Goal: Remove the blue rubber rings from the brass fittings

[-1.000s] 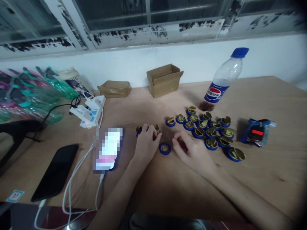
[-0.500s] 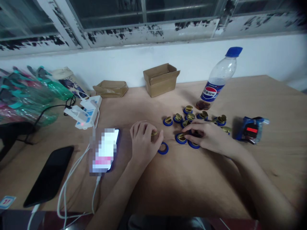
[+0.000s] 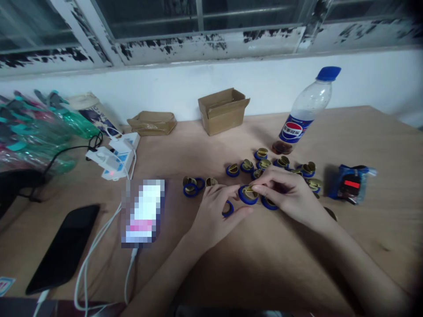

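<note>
Between the thumb and fingers of my right hand (image 3: 292, 198) is the raised gold part of a round gold piece with a blue rim (image 3: 246, 198). My left hand (image 3: 216, 213) is open, thumb and forefinger apart, its forefinger reaching close to that piece's left edge. Partly hidden under the left hand lies a blue ring (image 3: 228, 208). Left of it are another blue ring (image 3: 191, 189) and a gold piece (image 3: 211, 181). Several more gold pieces with blue rims, such as one (image 3: 232, 170) behind my hands, lie around; some are covered by my right hand.
A cola bottle (image 3: 297, 125) stands behind the pieces, and a small blue packet (image 3: 352, 184) lies at right. Two cardboard boxes (image 3: 223, 116) (image 3: 152, 123) sit by the wall. At left are a lit phone (image 3: 143, 211), a black phone (image 3: 62, 248), cables and a power strip (image 3: 120, 158).
My left hand has moved right and opened, uncovering rings and gold pieces at its left. My right hand still pinches the blue-rimmed gold piece, which now appears slightly raised.
</note>
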The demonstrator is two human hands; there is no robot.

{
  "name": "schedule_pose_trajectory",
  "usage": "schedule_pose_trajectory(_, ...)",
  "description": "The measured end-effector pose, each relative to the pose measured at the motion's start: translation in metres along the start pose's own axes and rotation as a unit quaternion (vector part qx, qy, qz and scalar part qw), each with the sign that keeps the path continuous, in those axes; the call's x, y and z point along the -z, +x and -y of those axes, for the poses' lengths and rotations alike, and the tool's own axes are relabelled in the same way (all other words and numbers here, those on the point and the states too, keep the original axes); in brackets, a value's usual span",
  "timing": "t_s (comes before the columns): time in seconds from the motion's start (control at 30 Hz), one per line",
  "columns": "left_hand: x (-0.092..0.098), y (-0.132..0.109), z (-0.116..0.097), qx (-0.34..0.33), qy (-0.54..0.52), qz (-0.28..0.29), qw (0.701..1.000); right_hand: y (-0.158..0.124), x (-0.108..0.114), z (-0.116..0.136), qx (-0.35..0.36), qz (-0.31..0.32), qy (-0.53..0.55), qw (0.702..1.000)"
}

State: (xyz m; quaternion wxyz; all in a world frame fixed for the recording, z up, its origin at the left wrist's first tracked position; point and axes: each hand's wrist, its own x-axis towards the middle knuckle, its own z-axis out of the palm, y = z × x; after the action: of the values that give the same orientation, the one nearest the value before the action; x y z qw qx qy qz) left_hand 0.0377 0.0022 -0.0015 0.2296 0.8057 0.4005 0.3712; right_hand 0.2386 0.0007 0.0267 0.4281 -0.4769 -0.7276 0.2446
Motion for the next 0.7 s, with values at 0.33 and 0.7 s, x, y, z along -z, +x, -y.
schedule_pose_trajectory(0.33, 0.007, 0.009, -0.002, 0.246, -0.416, 0.004, 0.875, -0.019, -0.03, 0.006, 0.16, -0.075, -0.131, 0.976)
schedule_pose_trajectory(0.7, 0.004, 0.01, 0.001, 0.243, -0.396, -0.046, 0.884, -0.023, -0.035, 0.014, 0.167, -0.031, -0.067, 0.983)
